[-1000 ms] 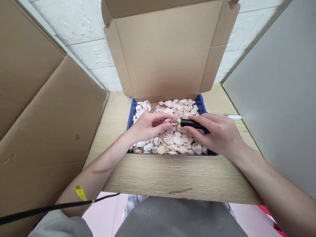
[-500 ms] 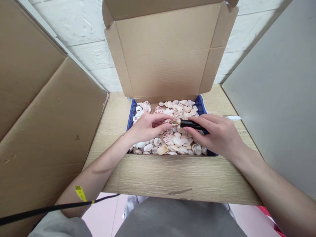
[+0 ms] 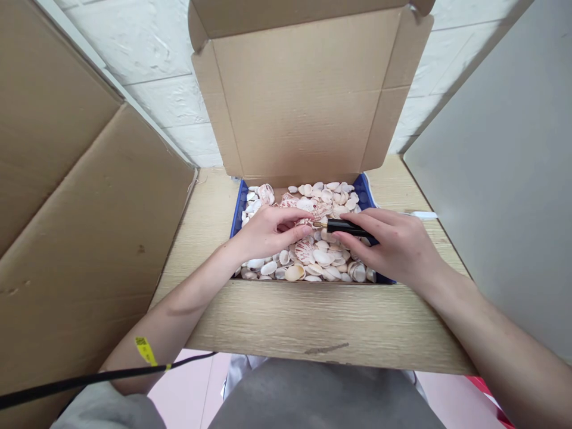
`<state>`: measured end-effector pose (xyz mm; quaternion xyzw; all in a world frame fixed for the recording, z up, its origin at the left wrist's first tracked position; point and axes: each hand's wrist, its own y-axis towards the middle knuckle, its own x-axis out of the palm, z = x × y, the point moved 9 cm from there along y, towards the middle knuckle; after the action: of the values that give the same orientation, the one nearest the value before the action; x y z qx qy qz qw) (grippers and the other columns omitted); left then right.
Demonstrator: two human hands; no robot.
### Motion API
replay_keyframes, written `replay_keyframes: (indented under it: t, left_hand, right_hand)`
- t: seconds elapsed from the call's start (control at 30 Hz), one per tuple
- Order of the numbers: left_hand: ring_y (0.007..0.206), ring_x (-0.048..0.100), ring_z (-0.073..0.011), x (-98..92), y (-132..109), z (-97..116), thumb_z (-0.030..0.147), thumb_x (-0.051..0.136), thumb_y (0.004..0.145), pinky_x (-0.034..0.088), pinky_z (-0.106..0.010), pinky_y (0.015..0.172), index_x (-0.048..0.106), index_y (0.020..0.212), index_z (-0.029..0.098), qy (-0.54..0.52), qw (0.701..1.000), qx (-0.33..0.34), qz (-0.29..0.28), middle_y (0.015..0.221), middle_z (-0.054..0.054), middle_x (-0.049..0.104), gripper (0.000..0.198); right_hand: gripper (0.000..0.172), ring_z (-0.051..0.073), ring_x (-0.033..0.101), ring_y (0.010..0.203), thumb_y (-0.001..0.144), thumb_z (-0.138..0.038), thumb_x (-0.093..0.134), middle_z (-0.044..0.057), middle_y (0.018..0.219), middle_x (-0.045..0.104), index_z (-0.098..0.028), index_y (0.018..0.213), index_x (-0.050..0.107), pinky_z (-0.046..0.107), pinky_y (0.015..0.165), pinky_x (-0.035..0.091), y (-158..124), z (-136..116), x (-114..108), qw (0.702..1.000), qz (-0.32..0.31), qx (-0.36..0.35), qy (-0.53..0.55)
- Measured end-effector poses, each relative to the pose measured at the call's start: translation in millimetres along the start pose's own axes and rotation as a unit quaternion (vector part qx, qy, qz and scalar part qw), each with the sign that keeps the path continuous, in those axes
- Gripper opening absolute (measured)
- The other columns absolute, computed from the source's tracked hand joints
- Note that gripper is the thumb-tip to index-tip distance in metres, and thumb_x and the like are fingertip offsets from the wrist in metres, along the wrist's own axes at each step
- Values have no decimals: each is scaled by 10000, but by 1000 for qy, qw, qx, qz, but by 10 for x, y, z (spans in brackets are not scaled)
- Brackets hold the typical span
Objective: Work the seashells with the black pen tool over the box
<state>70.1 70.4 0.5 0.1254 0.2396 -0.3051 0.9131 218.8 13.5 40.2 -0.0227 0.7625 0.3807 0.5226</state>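
Observation:
Between the thumb and fingers of my left hand (image 3: 272,231) is a reddish-white seashell (image 3: 304,222), mostly covered by the fingers. My right hand (image 3: 393,241) is closed around a black mini hand drill (image 3: 351,228) with a brass-coloured tip pointing left. That tip meets the shell or is very close to it; I cannot tell whether it touches. Both hands are above an open cardboard box (image 3: 235,217) with blue side walls, full of pale loose shells (image 3: 324,257). A striped scallop shell (image 3: 305,250) lies on the pile just under my left hand.
The box lid (image 3: 308,95) stands raised at the back against a white brick wall (image 3: 152,101). A large cardboard panel (image 3: 102,196) rises on the left, a grey panel (image 3: 500,167) on the right. A black cable (image 3: 89,379) with a yellow tag crosses my left arm.
Almost nothing differs. The whole view has shifted very slightly, and both hands keep the same hold on the shell and the drill.

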Motion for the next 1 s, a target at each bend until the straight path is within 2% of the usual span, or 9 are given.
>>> replay_keyframes:
  t: [0.27, 0.47, 1.0]
  left_hand:
    - [636, 636, -135, -4, -1, 4, 396, 626, 884, 483, -228, 578, 744, 1123, 112, 2, 1000, 0, 2, 786, -70, 755, 389]
    - [643, 649, -146, -8, -5, 6, 400, 625, 883, 495, -242, 591, 739, 1137, 102, 0, 1000, 5, 3, 790, -81, 759, 408]
    - [650, 662, -144, 3, -8, -1, 385, 634, 883, 502, -241, 596, 740, 1130, 117, 0, 1000, 1, -2, 795, -70, 764, 380]
  right_hand:
    - [214, 158, 643, 648, 961, -382, 586, 27, 775, 712, -195, 990, 686, 290, 532, 414, -3, 16, 16, 1000, -16, 12, -3]
    - [205, 161, 652, 641, 952, -359, 606, 35, 779, 716, -174, 990, 685, 290, 527, 425, -2, -5, -1, 1000, -1, 1, -3]
    - [218, 156, 637, 631, 948, -362, 612, 28, 763, 703, -166, 1001, 693, 287, 531, 426, -2, 5, 12, 1000, -12, 6, 0]
